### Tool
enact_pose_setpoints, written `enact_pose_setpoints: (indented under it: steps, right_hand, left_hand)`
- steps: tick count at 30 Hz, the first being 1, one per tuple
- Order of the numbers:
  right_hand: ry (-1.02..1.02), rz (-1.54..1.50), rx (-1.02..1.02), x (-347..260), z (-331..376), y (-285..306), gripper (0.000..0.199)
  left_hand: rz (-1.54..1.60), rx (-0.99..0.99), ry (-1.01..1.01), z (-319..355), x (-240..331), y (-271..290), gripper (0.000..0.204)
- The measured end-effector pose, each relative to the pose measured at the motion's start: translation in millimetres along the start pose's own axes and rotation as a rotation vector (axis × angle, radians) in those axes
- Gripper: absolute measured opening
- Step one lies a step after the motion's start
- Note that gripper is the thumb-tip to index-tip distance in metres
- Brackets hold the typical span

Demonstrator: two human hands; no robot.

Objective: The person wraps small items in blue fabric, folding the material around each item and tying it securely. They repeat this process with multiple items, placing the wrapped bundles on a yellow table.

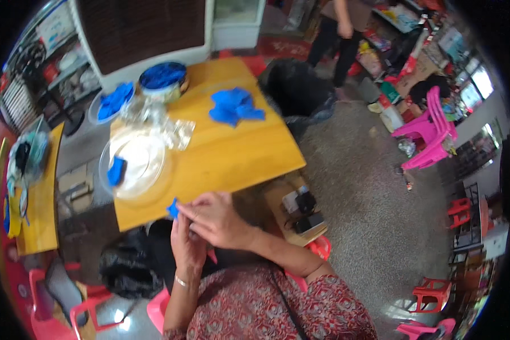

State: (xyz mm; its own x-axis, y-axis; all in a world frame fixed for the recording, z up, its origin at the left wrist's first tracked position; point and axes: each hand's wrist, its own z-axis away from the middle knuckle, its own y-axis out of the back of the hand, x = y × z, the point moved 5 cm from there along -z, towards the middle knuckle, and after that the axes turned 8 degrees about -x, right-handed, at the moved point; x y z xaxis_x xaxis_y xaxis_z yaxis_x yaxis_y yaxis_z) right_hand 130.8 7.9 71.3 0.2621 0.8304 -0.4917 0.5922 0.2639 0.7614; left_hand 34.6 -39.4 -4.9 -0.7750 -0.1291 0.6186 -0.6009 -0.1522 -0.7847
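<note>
Just past the near edge of the yellow table (243, 153), both my hands are together on a small blue piece (173, 207) with pointed edges; its exact kind cannot be made out. My left hand (187, 245) holds it from below with the fingers pinched. From the right, my right hand (220, 220) reaches across, its thumb and fingertips closed at the piece. Beyond them lies a round clear plastic lid or tray (148, 182) with another blue piece (117, 171) on it. A loose pile of blue pieces (235, 106) rests at the table's far right.
A round tub (160, 94) and a clear bowl (94, 117), both with blue pieces, stand at the far left beside crinkled clear plastic (181, 134). A black-lined bin (311, 107) stands past the table. A person (340, 34) is behind it. Pink chairs (430, 136) stand right.
</note>
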Motion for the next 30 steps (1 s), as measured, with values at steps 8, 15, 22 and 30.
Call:
enact_pose_setpoints:
  steps: [8,15,22,30]
  right_hand:
    - [0.027,-0.131,0.276,-13,5,27,0.041]
    - [0.019,-0.090,0.179,-17,3,16,0.027]
    - [-0.007,-0.224,0.109,-24,4,1,0.017]
    - [-0.119,-0.373,0.113,-9,-1,-4,0.017]
  left_hand:
    - [0.249,-0.166,-0.070,11,15,-17,0.044]
    - [0.277,-0.162,-0.060,20,18,-22,0.049]
    - [-0.026,-0.137,-0.149,19,21,-11,0.060]
    - [0.068,-0.128,-0.009,29,8,-8,0.056]
